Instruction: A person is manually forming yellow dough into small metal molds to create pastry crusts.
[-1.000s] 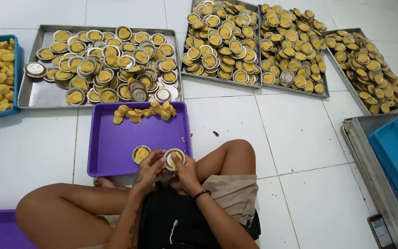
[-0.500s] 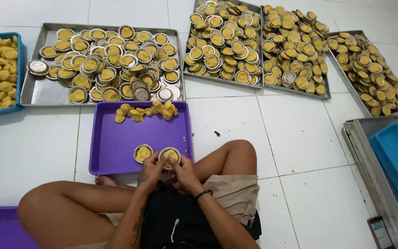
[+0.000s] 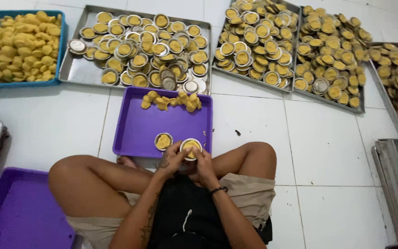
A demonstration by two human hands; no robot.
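Observation:
I sit cross-legged on a white tiled floor. Both hands hold one small round metal tart mould (image 3: 190, 147) filled with yellow dough, just over the near edge of a purple tray (image 3: 134, 131). My left hand (image 3: 172, 159) grips its left side and my right hand (image 3: 204, 161) its right side, thumbs pressing on the dough. A second filled mould (image 3: 163, 140) lies on the tray beside it. A row of yellow dough lumps (image 3: 171, 100) lies along the tray's far edge.
A metal tray (image 3: 77, 74) of filled moulds and stacked bare ones lies beyond. Three more trays of filled moulds (image 3: 254, 41) sit at far right. A blue bin of dough lumps (image 3: 19, 46) is far left. Another purple tray (image 3: 14, 212) is near left.
The camera view shifted slightly. My hands keep turning and pressing the same mould at the tray's near edge; nothing was put down or picked up.

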